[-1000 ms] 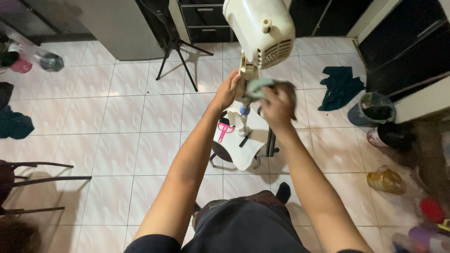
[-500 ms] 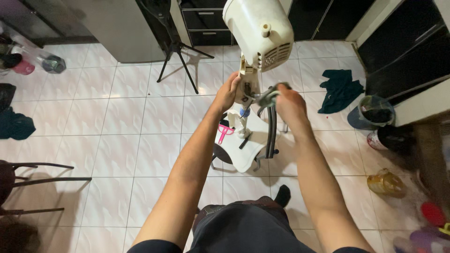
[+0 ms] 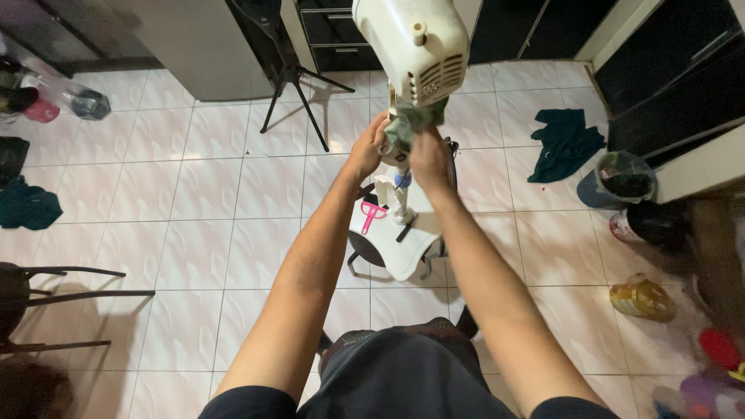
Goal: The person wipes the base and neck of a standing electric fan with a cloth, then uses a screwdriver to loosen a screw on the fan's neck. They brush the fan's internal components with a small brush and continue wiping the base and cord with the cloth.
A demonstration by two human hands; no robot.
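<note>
A white stand fan's motor housing [image 3: 414, 48] rises at top centre, with its pole and white base [image 3: 403, 252] on the tiled floor below. My left hand [image 3: 365, 151] grips the fan's neck just under the housing. My right hand [image 3: 428, 159] presses a grey-green cloth [image 3: 403, 126] against the underside of the housing, next to my left hand. A pink tool [image 3: 372, 216] lies on the base.
A black tripod stand [image 3: 293, 74] is behind the fan. A dark green cloth [image 3: 565, 141] lies on the floor at right, near a bucket [image 3: 618, 180] and jars [image 3: 641, 299]. A black chair frame [image 3: 54, 302] is at left.
My right hand moved the cloth leftward and up from beside the neck to directly under the housing. My left hand stayed on the neck.
</note>
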